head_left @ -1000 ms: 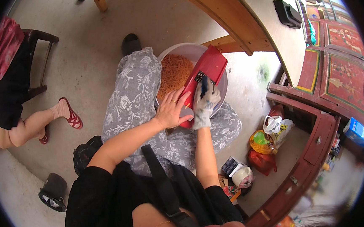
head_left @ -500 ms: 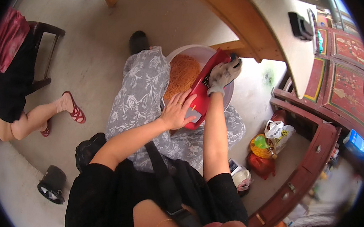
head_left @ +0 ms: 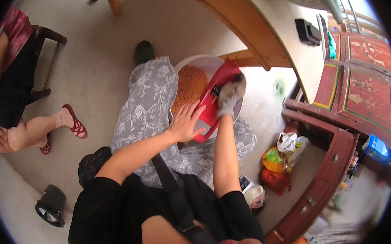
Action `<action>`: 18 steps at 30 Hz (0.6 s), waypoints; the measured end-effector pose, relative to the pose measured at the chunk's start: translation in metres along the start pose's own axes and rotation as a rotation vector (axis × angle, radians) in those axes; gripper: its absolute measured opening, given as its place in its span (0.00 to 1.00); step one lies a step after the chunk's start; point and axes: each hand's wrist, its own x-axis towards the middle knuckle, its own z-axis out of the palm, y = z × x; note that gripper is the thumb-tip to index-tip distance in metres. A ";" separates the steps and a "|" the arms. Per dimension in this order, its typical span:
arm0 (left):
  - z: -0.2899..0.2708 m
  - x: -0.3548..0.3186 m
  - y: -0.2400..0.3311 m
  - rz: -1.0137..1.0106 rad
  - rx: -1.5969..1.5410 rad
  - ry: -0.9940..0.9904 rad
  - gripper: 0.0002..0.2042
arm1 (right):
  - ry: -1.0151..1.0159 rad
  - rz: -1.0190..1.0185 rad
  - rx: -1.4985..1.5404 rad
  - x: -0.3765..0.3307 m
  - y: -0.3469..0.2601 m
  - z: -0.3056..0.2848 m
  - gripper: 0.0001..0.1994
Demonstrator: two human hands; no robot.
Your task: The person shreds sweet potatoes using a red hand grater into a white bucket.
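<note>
A long red grater (head_left: 211, 110) slants across a wide white basin (head_left: 194, 60). Thin orange shreds (head_left: 191, 83) heap up in the basin's left part. My bare left hand (head_left: 184, 122) lies on the grater's near end, fingers stretched out and spread over its edge, thumb apart. On the grater's upper part, my right hand (head_left: 231, 94), in a dirty pale work glove, is closed with its fingers curled. Something dark shows at its fingertips, but what it holds is hidden. Grey patterned cloth (head_left: 146, 102) covers my legs on both sides of the basin.
A wooden table leg and brace (head_left: 267, 40) stand just beyond the basin. Another person's leg with a red sandal (head_left: 78, 128) is at the left, beside a chair (head_left: 48, 64). Bags and an oil bottle (head_left: 276, 159) sit at the right by a red drawer unit (head_left: 311, 195).
My gloved right hand has moved back toward me and slightly left along the grater. My left hand keeps its place on the near end. The whole view has shifted slightly.
</note>
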 end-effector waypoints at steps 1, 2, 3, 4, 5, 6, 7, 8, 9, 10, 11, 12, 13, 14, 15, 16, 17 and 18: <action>-0.002 0.000 -0.002 -0.015 0.021 -0.001 0.41 | -0.003 0.085 0.052 -0.016 -0.009 -0.006 0.30; -0.004 0.001 -0.004 -0.031 0.041 -0.002 0.41 | 0.063 -0.015 -0.081 -0.033 -0.020 -0.001 0.29; -0.005 0.001 -0.003 -0.051 0.052 -0.003 0.42 | 0.126 -0.116 -0.220 -0.051 -0.029 0.000 0.28; -0.004 0.001 -0.004 -0.042 0.051 0.018 0.42 | -0.008 -0.229 -0.004 -0.062 -0.043 -0.014 0.28; -0.004 0.004 -0.005 -0.035 0.052 0.040 0.42 | -0.072 -0.229 -0.031 -0.058 -0.033 -0.002 0.26; -0.003 0.003 -0.007 -0.024 0.056 0.047 0.42 | 0.073 -0.182 -0.098 -0.040 -0.037 0.006 0.24; -0.003 0.002 -0.004 0.004 0.047 0.036 0.42 | 0.229 -0.114 -0.184 -0.023 -0.036 0.005 0.23; -0.002 0.002 0.000 0.008 0.035 0.019 0.41 | 0.181 -0.076 -0.193 -0.017 -0.022 0.003 0.24; -0.003 0.001 0.002 0.001 0.041 -0.008 0.41 | 0.139 -0.063 -0.182 0.000 -0.009 0.006 0.25; -0.001 -0.001 0.003 0.000 0.042 -0.032 0.40 | 0.104 -0.055 -0.176 0.016 0.004 0.008 0.26; -0.002 0.000 0.000 -0.014 0.060 -0.040 0.39 | 0.062 -0.062 -0.150 0.032 0.003 0.015 0.27; -0.004 -0.001 -0.002 -0.024 0.073 -0.035 0.40 | 0.110 -0.156 -0.130 0.022 -0.006 0.017 0.27; -0.006 0.000 -0.003 -0.028 0.066 -0.026 0.40 | 0.156 -0.245 -0.119 -0.005 -0.012 0.011 0.27; -0.006 0.000 -0.003 -0.030 0.050 -0.026 0.40 | 0.110 -0.142 -0.158 -0.029 -0.023 0.003 0.27; -0.007 -0.002 -0.005 -0.045 0.042 -0.024 0.41 | 0.019 -0.278 -0.075 -0.051 -0.033 -0.009 0.29; -0.006 -0.003 -0.004 -0.022 0.032 0.002 0.40 | 0.052 -0.308 -0.077 -0.059 -0.027 -0.005 0.28; -0.004 0.000 -0.005 -0.027 0.039 0.012 0.40 | 0.083 -0.338 -0.078 -0.065 -0.019 -0.002 0.27; -0.003 0.000 -0.005 -0.034 0.048 0.002 0.41 | 0.075 -0.251 -0.185 -0.060 -0.013 0.007 0.26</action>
